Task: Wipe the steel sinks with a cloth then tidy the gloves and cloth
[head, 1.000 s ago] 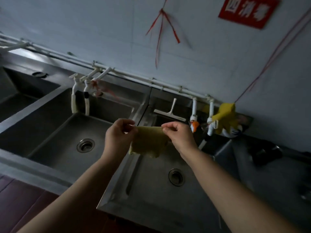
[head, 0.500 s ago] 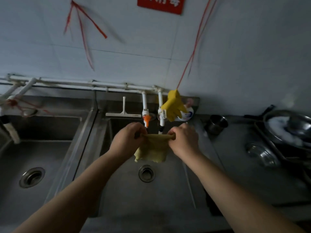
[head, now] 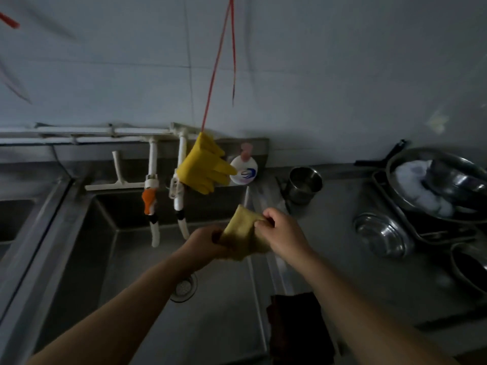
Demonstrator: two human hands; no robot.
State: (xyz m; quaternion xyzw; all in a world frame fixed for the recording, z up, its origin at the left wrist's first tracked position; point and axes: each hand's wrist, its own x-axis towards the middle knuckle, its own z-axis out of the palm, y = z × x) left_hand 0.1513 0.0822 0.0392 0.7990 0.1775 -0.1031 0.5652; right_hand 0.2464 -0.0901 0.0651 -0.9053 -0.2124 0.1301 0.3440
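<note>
Head view: the yellow cloth [head: 243, 233] hung between both hands, the left hand [head: 204, 245] gripping its lower edge, the right hand [head: 283, 234] pinching its top, above the steel sink [head: 126, 259], below the gloves [head: 204, 168].

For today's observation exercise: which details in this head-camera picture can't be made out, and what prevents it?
Head view:
- Sink drain: partly hidden by the left forearm.
- Left hand fingers: covered by the yellow cloth.
- Bottle label: too small, partly behind the yellow gloves.
- Dark cloth: too dim to identify.
</note>
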